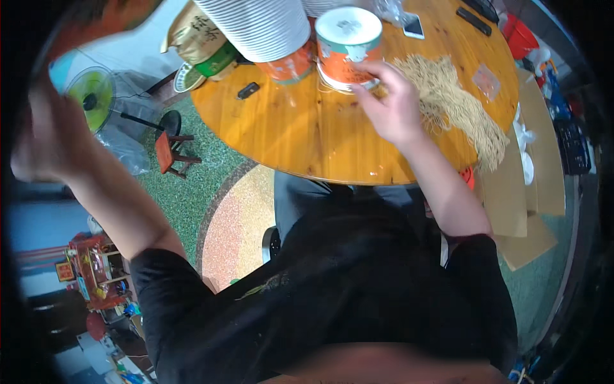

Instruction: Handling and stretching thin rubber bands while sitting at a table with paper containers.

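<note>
My right hand (393, 105) is at the near right side of an orange, white and green paper bucket (348, 54) with a white top. Its thumb and forefinger are apart, their tips over the bucket's side; whether they touch it is unclear. Thin pale string (329, 82) loops round the bucket's base. To the right of this hand lies a thick bundle of beige strings (460, 105), hanging over the table edge. Raised at the far left, my left hand (48, 137) looks closed. A blurred orange-red thing (102, 25) is just above it; the fingers are partly dark.
On the round wooden table (275, 137) stand tall stacked white buckets (262, 29). A small black object (248, 90), a phone (413, 25) and a clear packet (486, 83) also lie there. Left are a fan (93, 99) and a small stool (171, 153); right, cardboard (505, 198).
</note>
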`<action>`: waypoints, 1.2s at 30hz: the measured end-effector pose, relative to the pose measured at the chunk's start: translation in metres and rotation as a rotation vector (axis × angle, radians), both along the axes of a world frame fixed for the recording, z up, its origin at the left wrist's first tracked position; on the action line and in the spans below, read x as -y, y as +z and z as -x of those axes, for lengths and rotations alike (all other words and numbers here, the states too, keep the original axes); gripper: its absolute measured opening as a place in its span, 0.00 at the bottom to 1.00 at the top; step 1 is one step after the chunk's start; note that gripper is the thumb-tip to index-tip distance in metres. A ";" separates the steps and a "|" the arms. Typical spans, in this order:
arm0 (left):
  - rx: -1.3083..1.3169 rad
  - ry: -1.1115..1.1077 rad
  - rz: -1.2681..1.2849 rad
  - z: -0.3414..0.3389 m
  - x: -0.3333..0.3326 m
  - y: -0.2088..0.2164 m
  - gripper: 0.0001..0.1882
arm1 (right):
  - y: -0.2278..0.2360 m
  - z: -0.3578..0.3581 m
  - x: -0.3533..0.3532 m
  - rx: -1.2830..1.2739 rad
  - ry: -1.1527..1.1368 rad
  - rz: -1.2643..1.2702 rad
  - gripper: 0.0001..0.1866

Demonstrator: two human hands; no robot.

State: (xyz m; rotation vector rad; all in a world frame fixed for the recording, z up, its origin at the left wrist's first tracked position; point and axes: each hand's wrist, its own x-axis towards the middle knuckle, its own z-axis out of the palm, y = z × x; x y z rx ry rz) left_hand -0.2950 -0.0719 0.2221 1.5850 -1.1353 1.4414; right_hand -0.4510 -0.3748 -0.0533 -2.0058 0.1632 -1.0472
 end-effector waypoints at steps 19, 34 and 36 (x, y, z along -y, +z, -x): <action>-0.420 -0.258 -0.585 0.055 0.061 -0.282 0.12 | -0.062 0.083 0.081 -0.533 0.100 0.549 0.11; -0.518 -0.401 -0.293 0.098 0.037 -0.304 0.18 | -0.034 0.083 0.052 -0.499 0.164 0.578 0.05; -0.632 -0.523 -0.450 0.120 0.045 -0.294 0.16 | -0.023 0.088 0.029 -0.461 0.175 0.478 0.06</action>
